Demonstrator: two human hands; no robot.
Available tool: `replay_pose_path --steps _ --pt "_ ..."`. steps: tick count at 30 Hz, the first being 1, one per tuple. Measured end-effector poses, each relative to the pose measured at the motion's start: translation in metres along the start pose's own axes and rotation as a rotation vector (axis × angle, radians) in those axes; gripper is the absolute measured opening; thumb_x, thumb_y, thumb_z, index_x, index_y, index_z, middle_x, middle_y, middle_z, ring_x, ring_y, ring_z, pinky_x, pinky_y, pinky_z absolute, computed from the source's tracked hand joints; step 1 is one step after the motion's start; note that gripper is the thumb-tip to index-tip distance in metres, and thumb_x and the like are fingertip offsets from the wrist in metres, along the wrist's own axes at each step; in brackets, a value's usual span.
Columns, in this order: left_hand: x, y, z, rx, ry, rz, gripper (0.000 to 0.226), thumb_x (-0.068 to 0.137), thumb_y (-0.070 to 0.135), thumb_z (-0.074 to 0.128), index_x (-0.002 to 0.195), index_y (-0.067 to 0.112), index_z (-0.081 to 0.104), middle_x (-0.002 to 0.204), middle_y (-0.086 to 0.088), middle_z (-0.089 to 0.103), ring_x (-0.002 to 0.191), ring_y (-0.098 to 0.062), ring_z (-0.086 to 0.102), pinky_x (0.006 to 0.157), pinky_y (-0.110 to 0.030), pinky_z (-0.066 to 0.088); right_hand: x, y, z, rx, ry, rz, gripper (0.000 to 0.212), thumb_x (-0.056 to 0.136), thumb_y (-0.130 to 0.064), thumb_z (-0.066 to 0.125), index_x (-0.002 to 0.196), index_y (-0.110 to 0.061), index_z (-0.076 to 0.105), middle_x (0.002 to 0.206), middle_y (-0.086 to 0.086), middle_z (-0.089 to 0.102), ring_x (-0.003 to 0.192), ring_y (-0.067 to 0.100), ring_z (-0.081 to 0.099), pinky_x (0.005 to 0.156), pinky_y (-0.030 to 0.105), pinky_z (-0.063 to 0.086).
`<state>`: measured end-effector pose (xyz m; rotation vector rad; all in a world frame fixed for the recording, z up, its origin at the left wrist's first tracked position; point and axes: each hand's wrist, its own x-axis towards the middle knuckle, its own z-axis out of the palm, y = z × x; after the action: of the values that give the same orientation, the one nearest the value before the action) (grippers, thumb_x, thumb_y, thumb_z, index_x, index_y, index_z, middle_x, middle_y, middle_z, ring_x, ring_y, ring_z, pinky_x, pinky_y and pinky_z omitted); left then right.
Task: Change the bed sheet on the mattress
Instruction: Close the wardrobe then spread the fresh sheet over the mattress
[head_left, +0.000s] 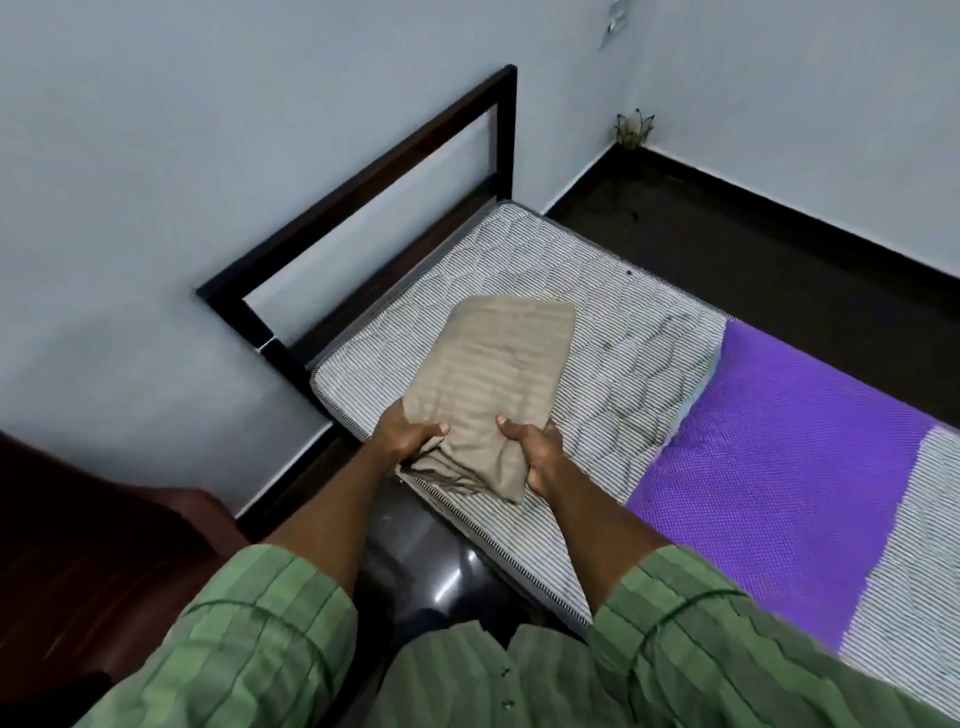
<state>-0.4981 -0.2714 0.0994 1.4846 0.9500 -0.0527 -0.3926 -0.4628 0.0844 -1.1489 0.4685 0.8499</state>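
A folded beige bed sheet (493, 384) rests near the head of a bare striped mattress (644, 358), gripped at its near end by both hands, left (410, 434) and right (537, 449), fingers curled around the cloth.

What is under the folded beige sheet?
The folded sheet lies on the bare striped mattress, its near end held by the left hand and right hand. The mattress part beneath it is covered.
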Motion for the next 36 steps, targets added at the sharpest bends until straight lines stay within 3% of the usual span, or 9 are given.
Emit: replay_pose_path --steps 3,6,12,16,21,24,27,32,36 --pt "0.035 0.000 0.007 0.066 -0.012 0.003 0.077 0.052 0.025 0.096 0.123 0.013 0.070 0.110 -0.001 0.078 0.101 -0.018 0.075 0.094 -0.044 0.060 0.026 -0.008 -0.004 0.010 0.049 0.001 0.041 0.074 0.011 0.082 0.112 0.002 0.070 0.106 0.020 0.077 0.091 0.035 0.076 0.074 0.045 0.064" --pt "0.087 -0.018 0.008 0.138 -0.057 0.008 0.086 0.045 0.039 0.095 0.124 0.018 0.070 0.113 0.001 0.077 0.106 -0.020 0.073 0.098 -0.047 0.057 0.054 -0.010 -0.005 -0.046 0.140 -0.020 0.033 0.078 0.007 0.081 0.107 -0.006 0.071 0.102 0.015 0.078 0.086 0.030 0.077 0.076 0.042 0.064" --pt "0.131 0.006 0.029 0.487 -0.056 0.137 0.077 0.069 0.051 0.068 0.134 0.013 0.055 0.123 -0.001 0.066 0.111 -0.018 0.061 0.090 -0.030 0.047 0.118 0.000 0.009 -0.591 0.445 -0.230 0.043 0.084 -0.038 0.071 0.121 -0.017 0.067 0.114 0.005 0.073 0.104 0.026 0.069 0.094 0.044 0.056" --pt "0.161 0.027 0.032 0.614 0.037 0.158 0.068 0.067 0.042 0.052 0.129 0.015 0.052 0.115 -0.013 0.065 0.108 -0.036 0.064 0.090 -0.048 0.052 0.127 -0.029 0.058 -0.542 0.466 -0.269 0.024 0.086 -0.011 0.072 0.110 -0.013 0.073 0.094 -0.001 0.072 0.085 0.017 0.065 0.072 0.026 0.049" --pt "0.209 0.049 0.004 0.780 0.040 0.117 0.062 0.077 0.035 0.066 0.133 0.019 0.046 0.125 -0.010 0.059 0.113 -0.036 0.061 0.094 -0.051 0.050 0.159 -0.067 0.109 -0.192 0.389 -0.177 0.029 0.074 0.013 0.068 0.096 -0.005 0.074 0.080 0.006 0.073 0.066 0.018 0.066 0.058 0.034 0.059" --pt "0.234 0.059 -0.017 0.912 -0.063 0.215 0.065 0.082 0.055 0.060 0.137 0.023 0.044 0.135 -0.005 0.053 0.123 -0.030 0.055 0.097 -0.050 0.049 0.175 -0.089 0.134 -0.133 0.354 -0.152 0.030 0.069 0.013 0.068 0.093 -0.004 0.074 0.082 0.009 0.075 0.071 0.026 0.070 0.063 0.042 0.062" --pt "0.241 0.066 -0.035 0.844 -0.336 0.362 0.074 0.088 0.080 0.045 0.148 0.037 0.040 0.146 0.010 0.052 0.133 -0.014 0.051 0.109 -0.042 0.043 0.183 -0.108 0.151 -0.055 0.362 -0.132 0.029 0.068 0.005 0.072 0.096 0.000 0.075 0.089 0.013 0.078 0.082 0.035 0.075 0.067 0.045 0.064" --pt "0.217 0.103 -0.018 0.533 -0.404 0.494 0.063 0.086 0.056 0.074 0.141 0.040 0.048 0.129 0.015 0.065 0.116 -0.006 0.064 0.091 -0.032 0.053 0.181 -0.133 0.162 -0.102 0.352 -0.073 0.034 0.080 -0.012 0.073 0.110 0.003 0.070 0.102 0.018 0.076 0.089 0.032 0.075 0.066 0.036 0.063" --pt "0.216 0.123 0.001 0.560 -0.209 0.571 0.051 0.083 0.033 0.056 0.132 0.021 0.063 0.116 -0.002 0.074 0.102 -0.020 0.068 0.078 -0.024 0.047 0.171 -0.143 0.152 -0.040 0.185 -0.026 0.039 0.087 -0.020 0.075 0.118 0.003 0.069 0.104 0.017 0.077 0.092 0.028 0.076 0.075 0.038 0.063"
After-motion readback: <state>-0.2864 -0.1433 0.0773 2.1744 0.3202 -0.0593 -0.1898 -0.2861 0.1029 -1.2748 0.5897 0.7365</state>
